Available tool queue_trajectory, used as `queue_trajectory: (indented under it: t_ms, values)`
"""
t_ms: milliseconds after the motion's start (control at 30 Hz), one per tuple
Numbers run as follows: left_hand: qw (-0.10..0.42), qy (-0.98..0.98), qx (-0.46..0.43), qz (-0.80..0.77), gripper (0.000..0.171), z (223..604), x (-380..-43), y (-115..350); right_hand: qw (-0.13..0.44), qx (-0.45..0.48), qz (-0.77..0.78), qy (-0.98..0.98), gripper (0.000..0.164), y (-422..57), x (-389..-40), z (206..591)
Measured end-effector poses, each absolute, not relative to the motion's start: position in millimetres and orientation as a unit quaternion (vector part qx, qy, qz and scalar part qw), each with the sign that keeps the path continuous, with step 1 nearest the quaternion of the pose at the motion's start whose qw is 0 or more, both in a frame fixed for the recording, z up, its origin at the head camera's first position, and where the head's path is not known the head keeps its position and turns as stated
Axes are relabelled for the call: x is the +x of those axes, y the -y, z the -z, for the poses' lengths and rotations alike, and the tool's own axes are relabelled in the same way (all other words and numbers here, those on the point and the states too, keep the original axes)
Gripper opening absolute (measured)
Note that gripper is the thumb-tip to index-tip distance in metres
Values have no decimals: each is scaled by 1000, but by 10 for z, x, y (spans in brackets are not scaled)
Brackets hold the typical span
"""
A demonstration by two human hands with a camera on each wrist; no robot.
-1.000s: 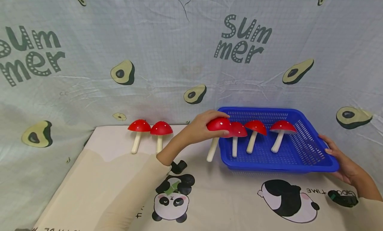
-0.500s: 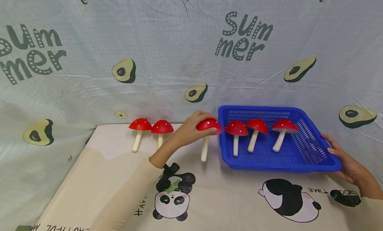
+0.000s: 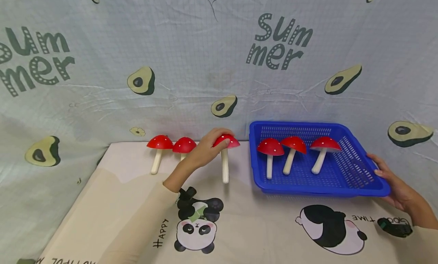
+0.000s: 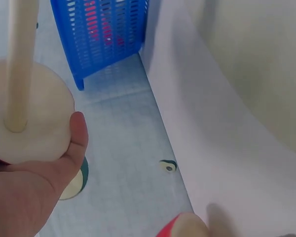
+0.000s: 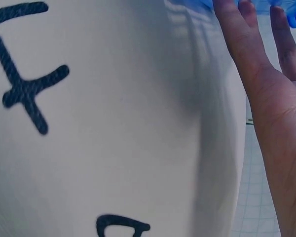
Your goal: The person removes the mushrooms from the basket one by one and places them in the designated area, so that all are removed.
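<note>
My left hand (image 3: 206, 148) grips a toy mushroom (image 3: 224, 167) by its red, white-spotted cap, the pale stem pointing down over the table. The left wrist view shows the cap's flat cream underside (image 4: 47, 106) with the thumb along its edge. To the right is a blue perforated plastic basket (image 3: 308, 190) with three similar mushrooms lying in it. My right hand (image 3: 397, 188) holds the basket's right end, thumb at the rim; in the right wrist view its fingers reach the blue plastic.
Two more red-capped mushrooms, one at the far left (image 3: 159, 142) and one partly behind my left hand (image 3: 184, 144), lie near the table's back edge. A cloth printed with pandas covers the table (image 3: 260, 226). Behind it hangs a pale curtain (image 3: 191, 66) with avocado prints.
My left hand has carried the mushroom leftward, from the basket's left edge to over the table between the basket and the two other mushrooms. The right hand keeps its hold on the basket.
</note>
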State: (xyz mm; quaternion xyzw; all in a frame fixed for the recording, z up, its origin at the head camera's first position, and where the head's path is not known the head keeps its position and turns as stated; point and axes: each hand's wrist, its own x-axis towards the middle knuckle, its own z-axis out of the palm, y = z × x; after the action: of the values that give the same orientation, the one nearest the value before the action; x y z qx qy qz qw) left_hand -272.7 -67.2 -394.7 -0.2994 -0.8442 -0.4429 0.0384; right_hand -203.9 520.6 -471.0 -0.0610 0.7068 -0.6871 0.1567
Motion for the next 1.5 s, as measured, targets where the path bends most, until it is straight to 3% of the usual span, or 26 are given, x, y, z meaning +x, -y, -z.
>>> queue_trajectory:
  t_ms: [567,1500]
  values:
    - [22,863,-267,427,52,4054,-2802,923,173,-78,695,-694,52,-5214,-2025,4706]
    - [-34,891,-261,370,54,4123,-3111,1188,168,-81,684,-705,53,-5222,-2028,4713]
